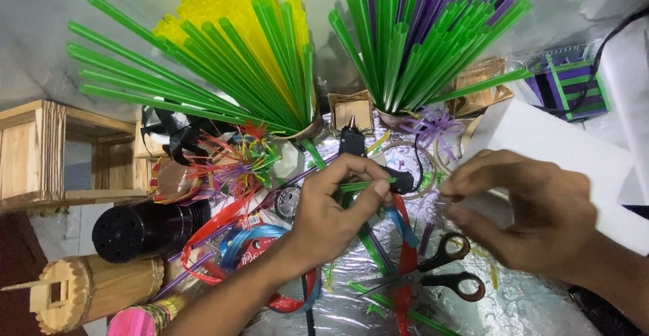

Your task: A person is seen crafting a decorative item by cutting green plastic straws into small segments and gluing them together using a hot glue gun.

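Note:
My left hand [334, 204] pinches a short green straw piece [359, 186] between thumb and fingers above the foil-covered table [527, 309]. My right hand [534, 207] hovers just to the right with curled fingers close together near the straw's end; whether it holds anything is hidden. Black-handled scissors [433, 275] lie shut on the foil below both hands. A black glue gun [355, 143] lies just behind my left hand.
Cups of green and yellow straws [236, 52] and green and purple straws [426, 32] stand at the back. A white foam block [561, 153] sits right. A wooden box [40, 153], black pot [138, 231], stick-built cylinder [94, 289] and ribbons [250, 241] crowd the left.

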